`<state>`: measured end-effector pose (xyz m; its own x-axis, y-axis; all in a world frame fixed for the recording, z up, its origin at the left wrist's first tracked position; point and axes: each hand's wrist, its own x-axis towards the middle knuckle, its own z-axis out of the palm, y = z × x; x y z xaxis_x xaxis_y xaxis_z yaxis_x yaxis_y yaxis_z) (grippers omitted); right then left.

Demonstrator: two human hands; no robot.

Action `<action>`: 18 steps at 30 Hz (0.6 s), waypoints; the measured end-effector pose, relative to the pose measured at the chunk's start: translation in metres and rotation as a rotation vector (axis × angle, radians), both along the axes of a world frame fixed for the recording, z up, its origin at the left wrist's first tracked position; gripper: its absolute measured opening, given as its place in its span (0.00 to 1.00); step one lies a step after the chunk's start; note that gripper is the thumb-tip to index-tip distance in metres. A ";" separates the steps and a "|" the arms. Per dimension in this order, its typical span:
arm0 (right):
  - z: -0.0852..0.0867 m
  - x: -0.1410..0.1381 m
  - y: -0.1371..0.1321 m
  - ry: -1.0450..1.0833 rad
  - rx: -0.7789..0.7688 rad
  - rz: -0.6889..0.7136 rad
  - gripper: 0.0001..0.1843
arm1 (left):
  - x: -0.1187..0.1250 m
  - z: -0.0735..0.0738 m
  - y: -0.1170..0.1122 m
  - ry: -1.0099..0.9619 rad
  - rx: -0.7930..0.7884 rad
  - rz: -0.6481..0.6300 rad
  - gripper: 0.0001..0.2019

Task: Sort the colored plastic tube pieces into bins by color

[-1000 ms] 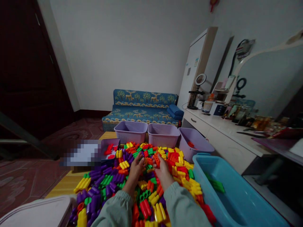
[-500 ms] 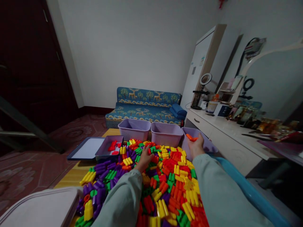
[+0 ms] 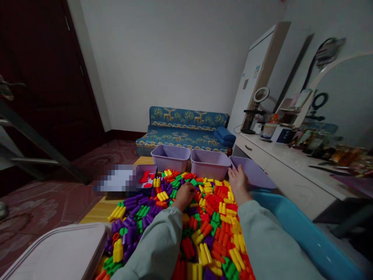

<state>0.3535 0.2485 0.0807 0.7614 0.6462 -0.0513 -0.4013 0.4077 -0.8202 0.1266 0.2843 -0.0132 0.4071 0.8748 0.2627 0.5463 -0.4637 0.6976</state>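
A heap of plastic building blocks [image 3: 204, 229] in purple, green, yellow, orange and red covers the table. My left hand [image 3: 185, 195] is down in the far middle of the heap with its fingers curled; whatever lies between them is hidden. At the near edge of the right-hand purple bin [image 3: 256, 175], my right hand [image 3: 239, 182] is raised with fingers apart and nothing visible in it. Two more purple bins, the left one [image 3: 170, 157] and the middle one [image 3: 210, 163], stand in the same row behind the heap.
Left of the heap, a shallow box [image 3: 146, 177] holds several red blocks. A white lid [image 3: 58, 252] lies near left. Along the right runs a blue tub [image 3: 300, 229], beside a white dressing table [image 3: 279, 163]. A patterned sofa [image 3: 186, 132] stands behind.
The orange block in my right hand is gone and its fingers have spread. My left hand's fingers have curled into the heap. The view has swung slightly left.
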 end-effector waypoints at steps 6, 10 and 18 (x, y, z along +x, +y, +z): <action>-0.049 -0.046 -0.025 -0.879 -0.391 0.430 0.19 | -0.011 -0.006 0.000 -0.046 -0.073 0.130 0.08; -0.059 -0.063 -0.050 -1.569 -0.727 0.513 0.27 | -0.020 -0.007 0.000 -0.070 -0.105 0.138 0.13; -0.054 -0.096 -0.065 -1.822 -0.901 0.497 0.27 | -0.031 -0.004 -0.011 -0.042 -0.067 0.025 0.23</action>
<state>0.2575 0.1831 0.0269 0.1087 0.9933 0.0381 0.9784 -0.1002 -0.1806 0.0953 0.2737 -0.0176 0.3749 0.9008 0.2191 0.5270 -0.4015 0.7490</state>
